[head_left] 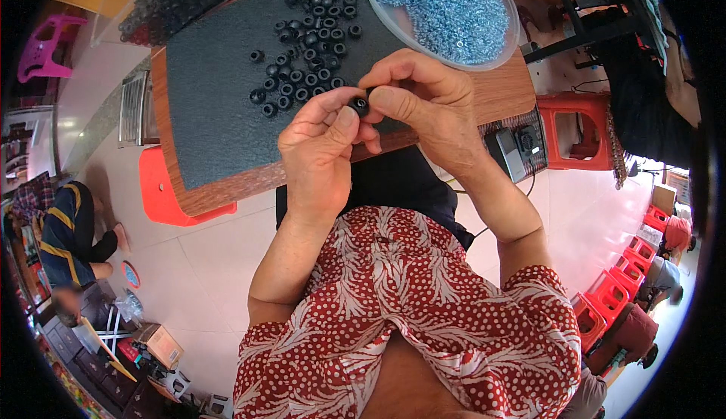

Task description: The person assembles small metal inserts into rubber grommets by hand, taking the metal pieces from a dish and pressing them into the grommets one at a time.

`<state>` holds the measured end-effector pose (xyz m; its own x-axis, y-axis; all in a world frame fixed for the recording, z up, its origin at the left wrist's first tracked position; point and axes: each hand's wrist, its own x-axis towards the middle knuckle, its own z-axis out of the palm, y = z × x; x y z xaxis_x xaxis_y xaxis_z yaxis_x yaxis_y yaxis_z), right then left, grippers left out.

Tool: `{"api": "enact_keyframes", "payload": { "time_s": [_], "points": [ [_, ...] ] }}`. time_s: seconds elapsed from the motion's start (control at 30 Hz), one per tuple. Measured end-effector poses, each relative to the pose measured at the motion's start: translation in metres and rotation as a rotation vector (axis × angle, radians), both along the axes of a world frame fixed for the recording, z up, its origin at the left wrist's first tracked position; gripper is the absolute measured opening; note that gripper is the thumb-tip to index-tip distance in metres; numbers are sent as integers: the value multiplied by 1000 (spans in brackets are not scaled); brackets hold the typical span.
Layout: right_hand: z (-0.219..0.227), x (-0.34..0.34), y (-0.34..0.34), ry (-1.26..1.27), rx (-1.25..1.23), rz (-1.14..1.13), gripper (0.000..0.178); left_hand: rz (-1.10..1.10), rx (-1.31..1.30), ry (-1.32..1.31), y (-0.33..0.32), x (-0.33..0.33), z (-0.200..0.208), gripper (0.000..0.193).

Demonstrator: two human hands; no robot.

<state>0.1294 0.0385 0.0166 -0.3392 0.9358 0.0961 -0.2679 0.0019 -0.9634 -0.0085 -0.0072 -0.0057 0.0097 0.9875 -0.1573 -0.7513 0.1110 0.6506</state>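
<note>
Both hands met just above the near edge of the dark mat (219, 116). Left hand (321, 147) & right hand (423, 97) pinched one black rubber grommet (358, 106) btwn thumb and forefinger tips. Best kept square, light pressure, over the mat w/ loose grommets (302, 63) so a drop stayed put.

Left hand (318, 147) and right hand (423, 101) meeting over a dark felt mat (212, 109), pinching one small black rubber ring (359, 105) between the fingertips. Loose black rings (302, 56) scattered just beyond on the mat; clear bowl (401, 29) of tiny blue metal rings (446, 3) at the wooden table's (499, 90) far right
</note>
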Motion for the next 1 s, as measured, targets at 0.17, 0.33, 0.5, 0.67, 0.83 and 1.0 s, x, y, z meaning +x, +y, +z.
{"api": "enact_keyframes", "payload": {
  "time_s": [0.17, 0.33, 0.5, 0.67, 0.83, 1.0],
  "points": [
    [-2, -1, -5, 34, -49, -33, 12, -27, -15, 111, -1, 3, -1, 21],
    [-1, -2, -11, 55, -224, -72, 11, -17, -3, 138, -3, 3, -2, 22],
    [-2, 2, -12, 24, -211, -75, 12, -2, -8, 171, -3, 3, -2, 23],
    [7, 6, -11, -2, -277, -32, 11, 1, 6, 218, -5, 3, -1, 22],
    [5, 11, -6, -87, -146, 21, 10, -19, -16, 220, -4, 3, 2, 23],
    [12, 13, -6, -48, -207, 35, 10, -69, -38, 141, -2, 1, 0, 24]
  ]
}}
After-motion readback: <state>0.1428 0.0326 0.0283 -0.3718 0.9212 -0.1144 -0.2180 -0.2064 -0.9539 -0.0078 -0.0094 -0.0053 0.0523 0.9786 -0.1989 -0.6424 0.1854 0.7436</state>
